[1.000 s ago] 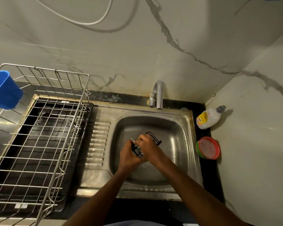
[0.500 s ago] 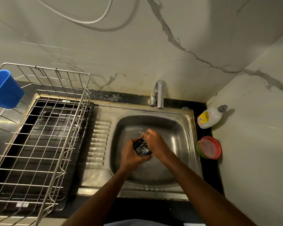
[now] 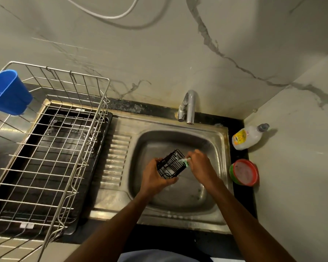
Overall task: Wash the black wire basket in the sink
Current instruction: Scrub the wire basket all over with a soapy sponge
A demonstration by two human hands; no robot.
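A small black wire basket (image 3: 170, 163) is held over the steel sink (image 3: 219, 146), its open side turned up towards me. My left hand (image 3: 155, 178) grips it from below and from the left. My right hand (image 3: 200, 164) pinches a soapy green scrubber (image 3: 185, 162) against the basket's right edge. Foam clings to the wires near the scrubber. No water runs from the tap (image 3: 189, 106).
A large steel dish rack (image 3: 51, 159) over a black tray fills the left counter, with a blue cup (image 3: 7, 92) hung on its far left rim. A dish soap bottle (image 3: 248, 137) and a red-rimmed green bowl (image 3: 244, 173) stand right of the sink by the wall.
The basket has turned so its open side faces up. My right hand has moved off its top to its right edge, and the green scrubber now shows.
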